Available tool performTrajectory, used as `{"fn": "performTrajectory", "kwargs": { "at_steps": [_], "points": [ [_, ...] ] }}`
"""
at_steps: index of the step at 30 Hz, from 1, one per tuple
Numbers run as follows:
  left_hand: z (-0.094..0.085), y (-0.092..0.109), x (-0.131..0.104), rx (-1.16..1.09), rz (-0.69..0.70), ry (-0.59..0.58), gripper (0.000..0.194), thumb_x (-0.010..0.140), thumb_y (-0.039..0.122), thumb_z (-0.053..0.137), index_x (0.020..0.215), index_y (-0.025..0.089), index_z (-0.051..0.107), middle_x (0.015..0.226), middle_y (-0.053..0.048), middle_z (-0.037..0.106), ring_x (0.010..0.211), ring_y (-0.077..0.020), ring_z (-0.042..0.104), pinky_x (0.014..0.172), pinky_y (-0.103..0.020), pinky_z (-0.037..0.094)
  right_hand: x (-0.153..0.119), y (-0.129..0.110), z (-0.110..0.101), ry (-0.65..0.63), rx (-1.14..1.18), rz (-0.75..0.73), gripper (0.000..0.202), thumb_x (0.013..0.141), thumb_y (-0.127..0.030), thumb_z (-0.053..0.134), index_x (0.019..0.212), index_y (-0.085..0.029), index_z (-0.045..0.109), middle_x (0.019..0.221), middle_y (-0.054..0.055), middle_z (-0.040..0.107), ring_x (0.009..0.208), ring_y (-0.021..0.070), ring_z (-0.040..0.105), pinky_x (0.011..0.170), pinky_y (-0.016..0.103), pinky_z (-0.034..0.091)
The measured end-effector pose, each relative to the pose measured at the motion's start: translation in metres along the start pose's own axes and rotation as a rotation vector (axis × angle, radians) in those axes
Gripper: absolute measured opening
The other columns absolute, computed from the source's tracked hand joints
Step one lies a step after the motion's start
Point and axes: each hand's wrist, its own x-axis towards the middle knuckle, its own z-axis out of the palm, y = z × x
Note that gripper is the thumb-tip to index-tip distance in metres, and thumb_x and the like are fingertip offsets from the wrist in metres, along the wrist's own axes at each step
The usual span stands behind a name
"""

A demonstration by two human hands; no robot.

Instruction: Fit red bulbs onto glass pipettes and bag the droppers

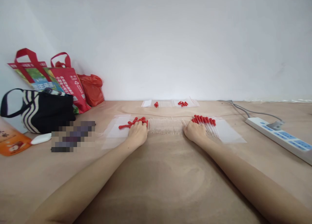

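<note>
My left hand (138, 132) is closed, its fingers curled around a small red bulb-shaped piece (147, 123). Several more red pieces (124, 126) lie on clear plastic bags and a white sheet (114, 133) beside it. Between my hands, thin white sticks (165, 126) form a side-by-side row. My right hand (195, 131) pinches a tilted stick (184, 122) at the row's right end; its fingertips are partly hidden. Just past that hand, several clear sticks with red bulb tops (206, 120) lie fanned out on another clear bag (229, 131).
Near the wall lie small clear bags with red pieces (183, 104) and pale sticks. A white power strip (280, 136) with a grey plug sits at right. On the left are shopping bags (70, 87), a black bag (51, 110), an orange pouch (12, 141) and a blurred item (74, 136).
</note>
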Motion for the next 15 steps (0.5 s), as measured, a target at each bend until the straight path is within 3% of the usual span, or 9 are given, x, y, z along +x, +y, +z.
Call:
{"fn": "performTrajectory", "kwargs": {
  "at_steps": [9, 15],
  "points": [
    [0.0, 0.0, 0.001, 0.056, 0.006, -0.022, 0.023, 0.081, 0.022, 0.044, 0.091, 0.009, 0.06, 0.098, -0.015, 0.058, 0.092, -0.0271, 0.052, 0.076, -0.036, 0.041, -0.008, 0.006, 0.005, 0.19, -0.022, -0.075, 0.03, 0.083, -0.025, 0.03, 0.084, -0.008, 0.055, 0.081, 0.016, 0.064, 0.07, 0.0235, 0.057, 0.072, 0.036, 0.027],
    [-0.005, 0.003, -0.001, 0.034, 0.026, 0.072, 0.019, 0.081, 0.018, 0.04, 0.085, 0.009, 0.056, 0.091, -0.015, 0.058, 0.088, -0.027, 0.052, 0.076, -0.038, 0.04, -0.022, 0.013, 0.011, 0.369, 0.092, -0.189, 0.025, 0.085, -0.025, 0.027, 0.08, -0.014, 0.049, 0.077, 0.01, 0.063, 0.066, 0.0188, 0.053, 0.068, 0.032, 0.025]
  ]
}}
